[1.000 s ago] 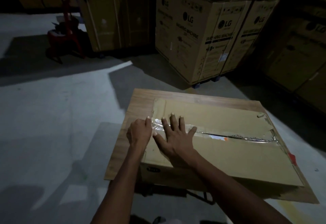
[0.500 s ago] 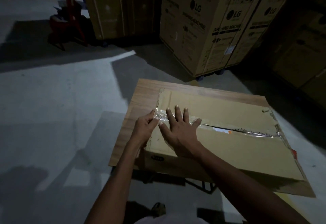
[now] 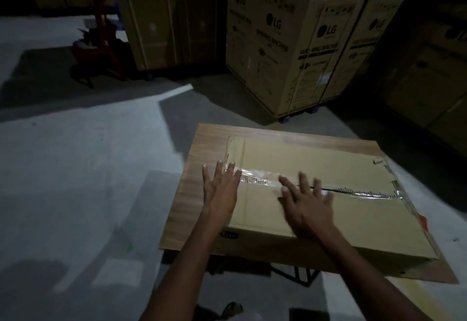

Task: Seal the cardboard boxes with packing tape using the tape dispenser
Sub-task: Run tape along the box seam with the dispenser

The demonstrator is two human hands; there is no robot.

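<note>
From where I watch, the cardboard box [image 3: 316, 189] lies flat on the wooden counter [image 3: 202, 148], and a shiny strip of packing tape [image 3: 262, 177] runs along its centre seam, so I judge this box mostly sealed. Toward the right the flaps look slightly parted under the tape, wrinkled there, so pressing down seems left. I see no tape dispenser. My left hand [image 3: 221, 189] is spread, fingers straight, at the box's left end over the tape's start; my right hand [image 3: 309, 202], blurred, is spread flat over the seam. The box is tan, shallow and scuffed.
</note>
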